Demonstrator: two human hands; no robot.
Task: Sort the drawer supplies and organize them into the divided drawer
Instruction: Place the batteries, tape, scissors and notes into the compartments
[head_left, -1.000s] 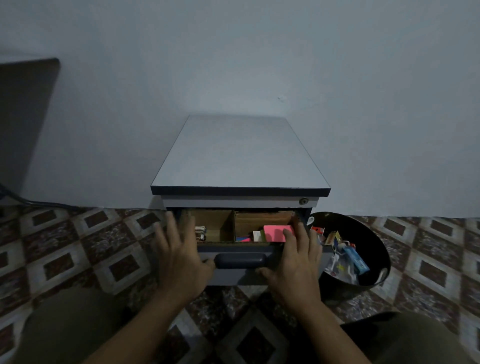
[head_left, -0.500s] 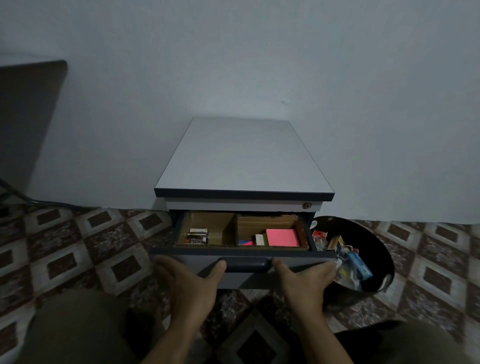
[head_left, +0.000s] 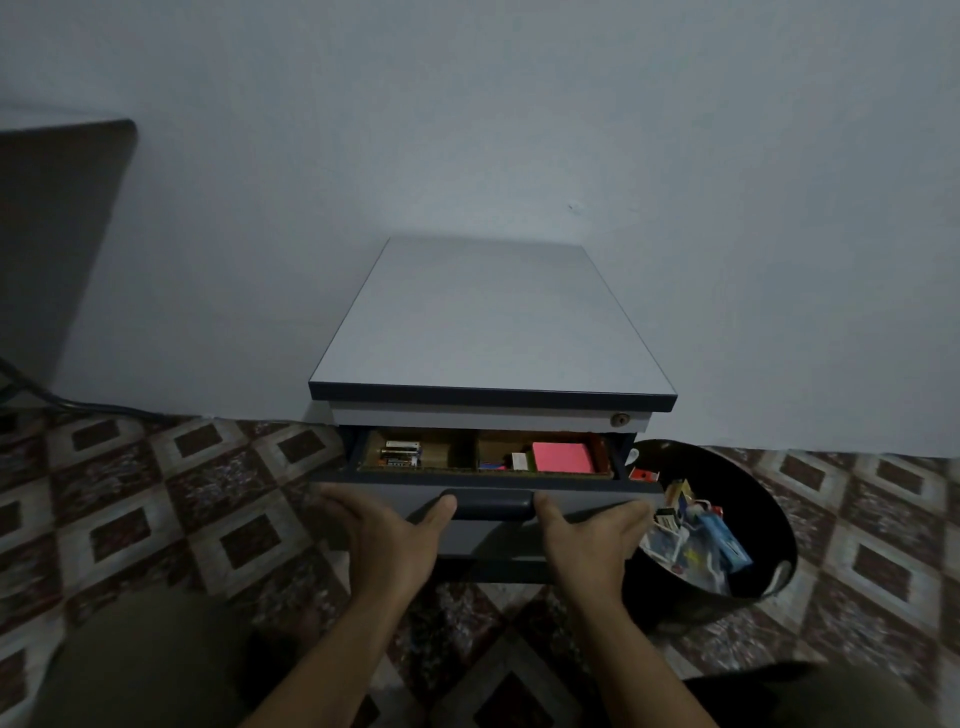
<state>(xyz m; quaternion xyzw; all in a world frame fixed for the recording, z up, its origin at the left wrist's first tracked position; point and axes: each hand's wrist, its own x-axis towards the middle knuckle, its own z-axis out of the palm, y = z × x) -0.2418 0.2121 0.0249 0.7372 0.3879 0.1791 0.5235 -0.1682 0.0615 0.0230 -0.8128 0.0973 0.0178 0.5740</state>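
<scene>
Drawer (head_left: 488, 480) partly out under front edge of cabinet (head_left: 493, 322); only a front strip of the inside shows. Card divider (head_left: 467, 451) splits it: batteries (head_left: 400, 453) in L compartment, pink sticky pad (head_left: 563, 457) in R w/ small items beside it. Print on batteries too small to read. Left hand (head_left: 395, 530) and right hand (head_left: 592, 535) lie flat on drawer front, fingers straight, holding nothing, thumbs at either end of handle (head_left: 493, 506). Black bin (head_left: 748, 488) of mixed supplies sits just R of cabinet, near right hand. Tiled floor (head_left: 182, 493) lies to L.
</scene>
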